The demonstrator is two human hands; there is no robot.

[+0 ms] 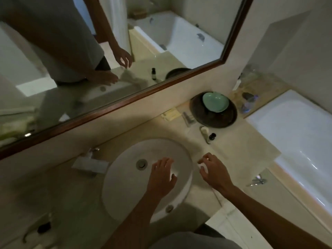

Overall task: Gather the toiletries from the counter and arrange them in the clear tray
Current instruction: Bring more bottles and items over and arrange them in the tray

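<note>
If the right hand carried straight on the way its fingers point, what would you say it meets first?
Probably the small dark-capped bottle and the pale item beside it on the counter. The right hand points up and slightly left toward them; depth is unclear, so it might pass above.

We see white round basin [125,177] under left hand [161,178], grey metal drain [142,164] just beyond fingertips. Cream, faintly veined counter [239,146] beneath right hand [213,174]. Beyond right hand we note small bottle with black cap [212,136], dark brown round tray [213,112], pale mint-green dish [215,102] on it, pale yellow packets [169,114]. Far right of right hand: glossy white bathtub [294,126]. Mirror frame [125,103] reddish brown. Grey shirt [188,241] near us.
</note>
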